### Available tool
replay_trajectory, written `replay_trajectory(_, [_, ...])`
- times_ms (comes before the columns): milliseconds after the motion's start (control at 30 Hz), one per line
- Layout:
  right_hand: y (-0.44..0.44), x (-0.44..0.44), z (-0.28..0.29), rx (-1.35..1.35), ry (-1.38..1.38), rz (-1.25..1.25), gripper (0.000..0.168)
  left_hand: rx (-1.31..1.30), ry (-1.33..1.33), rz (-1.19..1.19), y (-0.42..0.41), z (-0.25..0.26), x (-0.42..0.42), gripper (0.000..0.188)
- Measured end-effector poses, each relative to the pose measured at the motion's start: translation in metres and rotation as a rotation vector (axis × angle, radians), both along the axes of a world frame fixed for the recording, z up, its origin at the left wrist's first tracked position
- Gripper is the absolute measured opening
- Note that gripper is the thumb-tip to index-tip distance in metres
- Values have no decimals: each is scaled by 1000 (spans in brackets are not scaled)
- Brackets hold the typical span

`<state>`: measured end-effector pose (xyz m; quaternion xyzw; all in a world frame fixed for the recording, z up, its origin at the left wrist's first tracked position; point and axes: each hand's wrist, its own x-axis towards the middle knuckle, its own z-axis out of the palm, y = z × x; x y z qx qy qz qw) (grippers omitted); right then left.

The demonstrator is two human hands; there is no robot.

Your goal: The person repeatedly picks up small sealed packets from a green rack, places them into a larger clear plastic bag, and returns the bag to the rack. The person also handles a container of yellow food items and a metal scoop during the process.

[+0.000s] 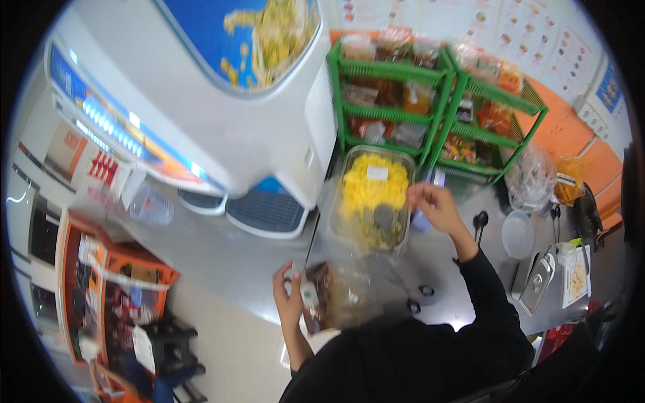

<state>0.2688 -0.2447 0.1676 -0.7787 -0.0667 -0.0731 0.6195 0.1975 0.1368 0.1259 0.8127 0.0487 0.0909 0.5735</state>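
Note:
A clear plastic tub [347,237] stands on the counter, with yellow pieces [375,189], probably diced fruit, heaped in its far part. A white label lies on the heap and a round grey thing [383,216] near the tub's front. The fingertips of my right hand [437,205] meet the tub's right rim; whether they grip it is unclear. Behind that hand is a purple object [422,220], partly hidden. My left hand [288,298] is raised, thumb and fingers apart, beside a clear bag with dark brown contents [319,297]. Nothing shows in it.
A large white machine [262,131] stands at left. Green racks [393,116] with packets line the back wall. At right are black spoons [482,219], a clear bowl [517,234], a lidded steel container [536,284] and a white board [576,282]. A person [126,383] is at lower left.

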Motion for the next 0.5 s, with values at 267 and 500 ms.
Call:
replay_trajectory(267, [60,-133,-79,34,643,282,24,286,121,36,9,-47,-68,36])
replay_trajectory(500, [126,-94,-117,92,621,414,31,419,25,20,-3,-52,-92,40])
